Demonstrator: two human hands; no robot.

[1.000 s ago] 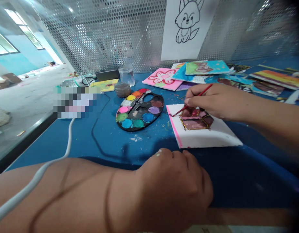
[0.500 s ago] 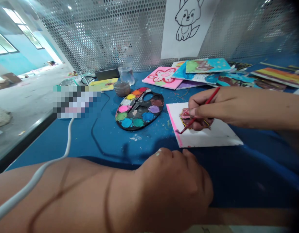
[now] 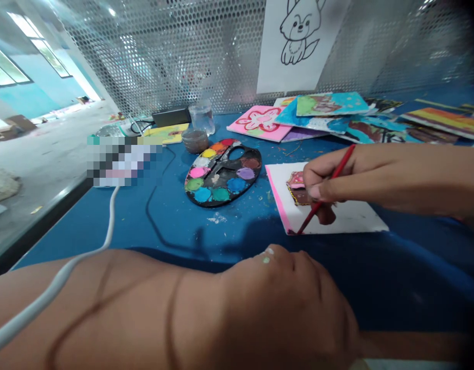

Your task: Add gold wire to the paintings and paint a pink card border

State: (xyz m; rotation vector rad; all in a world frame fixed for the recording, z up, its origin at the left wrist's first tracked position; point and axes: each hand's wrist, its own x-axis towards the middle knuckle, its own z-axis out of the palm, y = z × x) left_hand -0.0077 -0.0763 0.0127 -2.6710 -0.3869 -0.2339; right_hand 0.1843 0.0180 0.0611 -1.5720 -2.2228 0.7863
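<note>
My right hand [image 3: 323, 185] grips a slim red paintbrush [image 3: 342, 163], its tip touching the near left corner of a white canvas [image 3: 360, 218]. Pink paint runs along the canvas's left edge, and a pink and brown picture [image 3: 297, 192] with a yellowish outline is partly hidden under the hand. In front of the canvas, my left hand [image 3: 294, 303] rests with curled fingers, pale paint spots on its knuckles; whatever its fingers hold, if anything, is hidden. Left of the canvas lies an oval black palette [image 3: 221, 172] with many colours of paint.
Behind the palette stand a jar of murky water [image 3: 195, 141] and a clear cup [image 3: 202, 119]. Painted canvases [image 3: 331, 104] pile up at the back. A fox drawing [image 3: 298, 77] hangs on the perforated metal screen [image 3: 163, 61]. A white cable [image 3: 111, 216] crosses my left arm.
The brush tip has moved down the pink edge to the canvas's near left corner, with my right hand slightly lower. My left hand has shifted a little right and nearer.
</note>
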